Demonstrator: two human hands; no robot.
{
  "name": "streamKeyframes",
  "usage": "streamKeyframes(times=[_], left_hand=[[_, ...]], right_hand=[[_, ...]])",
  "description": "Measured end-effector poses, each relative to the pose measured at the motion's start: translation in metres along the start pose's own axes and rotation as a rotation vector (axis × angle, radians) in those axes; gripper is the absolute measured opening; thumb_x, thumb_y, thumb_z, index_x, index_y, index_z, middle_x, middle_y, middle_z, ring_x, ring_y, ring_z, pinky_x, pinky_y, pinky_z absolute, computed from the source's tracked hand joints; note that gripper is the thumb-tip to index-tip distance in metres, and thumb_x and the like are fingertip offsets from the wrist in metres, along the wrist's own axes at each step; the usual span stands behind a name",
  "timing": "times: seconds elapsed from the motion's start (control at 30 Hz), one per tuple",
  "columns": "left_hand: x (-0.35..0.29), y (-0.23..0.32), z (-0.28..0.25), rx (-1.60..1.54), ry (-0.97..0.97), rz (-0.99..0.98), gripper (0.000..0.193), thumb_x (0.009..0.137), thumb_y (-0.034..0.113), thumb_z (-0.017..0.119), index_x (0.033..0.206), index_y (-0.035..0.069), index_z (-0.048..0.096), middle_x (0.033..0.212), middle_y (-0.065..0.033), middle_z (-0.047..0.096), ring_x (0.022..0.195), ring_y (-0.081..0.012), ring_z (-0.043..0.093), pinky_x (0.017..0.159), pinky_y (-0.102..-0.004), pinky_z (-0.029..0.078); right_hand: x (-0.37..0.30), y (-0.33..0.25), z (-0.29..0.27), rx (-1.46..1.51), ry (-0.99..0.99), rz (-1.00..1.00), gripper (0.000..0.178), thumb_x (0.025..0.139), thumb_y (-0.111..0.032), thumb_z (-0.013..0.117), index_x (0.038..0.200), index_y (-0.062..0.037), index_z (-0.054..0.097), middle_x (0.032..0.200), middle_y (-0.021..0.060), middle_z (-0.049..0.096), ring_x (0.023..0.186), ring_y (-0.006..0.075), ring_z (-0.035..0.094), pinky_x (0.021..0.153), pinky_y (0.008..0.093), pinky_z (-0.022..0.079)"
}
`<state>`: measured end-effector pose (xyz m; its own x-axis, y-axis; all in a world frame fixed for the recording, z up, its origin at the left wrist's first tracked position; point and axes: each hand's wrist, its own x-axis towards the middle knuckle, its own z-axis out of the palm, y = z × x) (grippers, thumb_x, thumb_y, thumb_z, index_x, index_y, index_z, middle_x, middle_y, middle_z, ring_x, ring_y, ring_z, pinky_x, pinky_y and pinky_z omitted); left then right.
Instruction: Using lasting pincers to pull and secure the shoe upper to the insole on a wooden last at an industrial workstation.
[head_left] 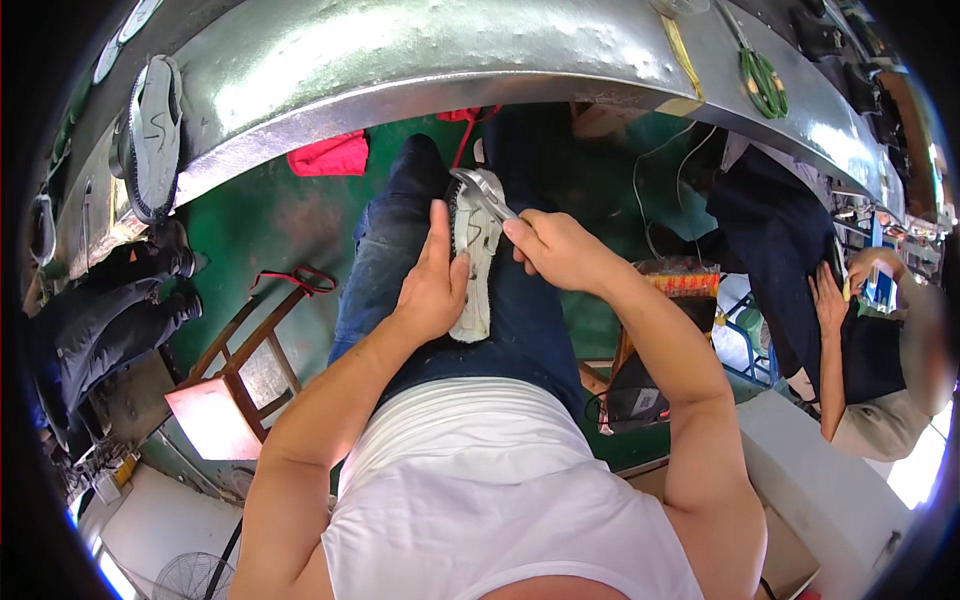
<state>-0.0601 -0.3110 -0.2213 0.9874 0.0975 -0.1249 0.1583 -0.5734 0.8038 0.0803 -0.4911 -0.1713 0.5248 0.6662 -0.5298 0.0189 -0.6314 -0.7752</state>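
Note:
A shoe (472, 308) rests sole side up on my thighs, its whitish underside marked with dark wavy lines and its toe pointing away from me. My left hand (434, 288) steadies it from the left, fingers along the edge and thumb across the underside. In my right hand (552, 246) are metal pincers (486, 194), gripped by the handles. Their curved head lies over the far end of the shoe, at its dark edge. Whether the jaws bite on anything is too small to tell.
A dented metal bench (420, 60) curves across in front of me. Another shoe (155, 140) lies on its left part, and a green cord bundle (763, 84) on its right. A wooden stool (225, 405) stands at my left. At the right a co-worker's hand (828, 300) is busy.

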Motion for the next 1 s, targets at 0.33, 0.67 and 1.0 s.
streamKeyframes(times=[0.33, 0.67, 1.0], left_hand=[[0.000, -0.003, -0.002, -0.121, -0.076, -0.269, 0.090, 0.093, 0.029, 0.063, 0.155, -0.005, 0.006, 0.139, -0.0335, 0.048, 0.131, -0.0408, 0.050, 0.109, -0.0398, 0.039], [-0.023, -0.013, -0.021, -0.747, -0.459, -0.236, 0.120, 0.087, 0.012, 0.071, 0.151, 0.008, -0.031, 0.162, -0.0229, 0.012, 0.148, -0.0266, 0.023, 0.119, -0.0336, 0.021], [0.056, -0.017, -0.024, -0.709, -0.104, -0.464, 0.064, 0.097, 0.043, 0.062, 0.138, -0.005, 0.049, 0.122, -0.0145, 0.064, 0.108, -0.0185, 0.062, 0.095, -0.0338, 0.049]], right_hand=[[-0.042, 0.019, 0.048, -0.304, 0.153, -0.115, 0.040, 0.102, -0.038, 0.048, 0.101, 0.0014, 0.057, 0.087, 0.0248, 0.067, 0.085, 0.0447, 0.065, 0.074, 0.0520, 0.050], [-0.066, 0.018, 0.068, -0.335, 0.187, -0.205, 0.040, 0.101, -0.038, 0.050, 0.095, 0.0006, 0.058, 0.085, 0.0247, 0.067, 0.084, 0.0441, 0.064, 0.073, 0.0530, 0.049], [-0.062, 0.083, 0.090, 0.462, 0.294, 0.020, 0.039, 0.106, -0.032, 0.042, 0.097, 0.0010, 0.059, 0.079, 0.0088, 0.067, 0.068, 0.0160, 0.066, 0.063, 0.0309, 0.051]])
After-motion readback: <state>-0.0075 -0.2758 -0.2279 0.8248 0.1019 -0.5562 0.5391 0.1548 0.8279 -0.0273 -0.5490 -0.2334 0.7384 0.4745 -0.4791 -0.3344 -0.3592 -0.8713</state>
